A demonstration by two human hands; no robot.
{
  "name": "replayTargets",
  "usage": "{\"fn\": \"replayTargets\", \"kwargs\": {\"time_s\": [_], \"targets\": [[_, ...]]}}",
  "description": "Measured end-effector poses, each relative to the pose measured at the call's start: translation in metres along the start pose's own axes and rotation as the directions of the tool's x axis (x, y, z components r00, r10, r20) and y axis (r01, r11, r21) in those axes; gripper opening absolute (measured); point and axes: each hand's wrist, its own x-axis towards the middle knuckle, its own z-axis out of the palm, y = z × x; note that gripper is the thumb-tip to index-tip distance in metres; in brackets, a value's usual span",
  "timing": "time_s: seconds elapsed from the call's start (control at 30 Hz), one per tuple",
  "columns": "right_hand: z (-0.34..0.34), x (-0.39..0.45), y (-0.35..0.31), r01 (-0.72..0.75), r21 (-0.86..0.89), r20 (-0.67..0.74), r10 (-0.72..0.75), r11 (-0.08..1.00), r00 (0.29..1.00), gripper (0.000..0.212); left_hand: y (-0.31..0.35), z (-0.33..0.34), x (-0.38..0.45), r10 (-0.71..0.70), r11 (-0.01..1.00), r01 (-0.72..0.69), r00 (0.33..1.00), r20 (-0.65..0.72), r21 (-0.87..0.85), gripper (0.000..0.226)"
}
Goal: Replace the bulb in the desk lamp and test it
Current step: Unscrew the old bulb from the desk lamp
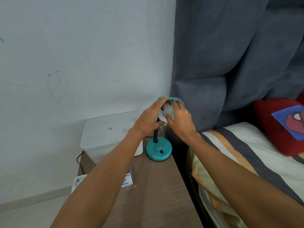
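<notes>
A teal desk lamp stands at the back right of a wooden bedside table, its round base (158, 150) carrying a small switch and a black neck rising from it. The shade (178, 100) is tilted with its opening toward me. My left hand (148, 120) wraps the left side of the shade and holds it. A white bulb (169, 111) sits at the shade's mouth, and my right hand (179, 122) grips it with fingers and thumb. The socket is hidden behind the bulb and my fingers.
A translucent plastic box (108, 135) stands left of the lamp against the white wall. A bulb carton (127, 179) lies on the wooden table (156, 195) under my left forearm. A black cable (79, 160) hangs off the table's left edge. The bed (238, 162) adjoins on the right.
</notes>
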Motion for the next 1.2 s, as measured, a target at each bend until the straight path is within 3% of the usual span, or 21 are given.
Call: {"fn": "replayTargets", "kwargs": {"time_s": [0.03,0.17,0.33,0.37,0.5,0.63,0.7,0.83,0.97,1.03,1.2], "targets": [[-0.001,0.001,-0.001,-0.013,-0.018,0.011,0.014,1.000,1.000,0.060,0.000,0.000,0.000,-0.001,1.000,0.001,1.000,0.003,-0.001,0.105],[-0.002,-0.002,-0.003,0.194,-0.113,0.079,-0.185,0.974,0.979,0.069,0.000,-0.001,0.000,-0.009,1.000,0.008,1.000,0.007,0.004,0.106],[0.002,-0.006,-0.003,-0.054,0.009,-0.015,0.054,0.999,0.998,0.059,-0.001,-0.003,-0.003,-0.006,1.000,0.006,1.000,0.017,-0.003,0.105],[0.002,-0.005,-0.004,-0.059,-0.018,0.006,0.059,0.998,0.998,0.058,-0.001,-0.003,-0.003,-0.012,1.000,0.013,1.000,0.020,-0.003,0.105],[0.001,-0.009,-0.005,0.141,-0.127,0.054,-0.135,0.982,0.989,0.072,0.001,-0.003,-0.002,-0.026,1.000,0.026,0.999,0.023,-0.007,0.104],[0.005,-0.013,-0.007,-0.047,0.012,-0.035,0.047,0.999,0.998,0.069,0.002,-0.004,-0.004,-0.024,1.000,0.024,1.000,0.019,-0.005,0.103],[0.004,-0.010,-0.008,-0.097,0.008,-0.008,0.097,0.995,0.995,0.065,0.003,-0.004,-0.004,-0.024,1.000,0.025,0.999,0.023,-0.013,0.104],[0.001,-0.013,-0.007,0.135,-0.096,0.039,-0.132,0.986,0.991,0.078,0.005,-0.003,-0.005,-0.037,0.999,0.037,0.999,0.022,-0.005,0.103],[0.006,-0.014,-0.008,-0.048,0.020,-0.039,0.049,0.999,0.998,0.070,0.005,-0.004,-0.005,-0.034,0.999,0.034,0.999,0.026,-0.002,0.103],[0.004,-0.012,-0.010,-0.128,0.008,0.001,0.128,0.992,0.992,0.066,0.006,-0.004,-0.005,-0.037,0.999,0.038,0.999,0.030,-0.011,0.104],[-0.001,-0.012,-0.009,0.084,-0.078,0.040,-0.081,0.993,0.996,0.079,0.006,-0.005,-0.006,-0.040,0.999,0.040,0.999,0.029,-0.002,0.104]]}}
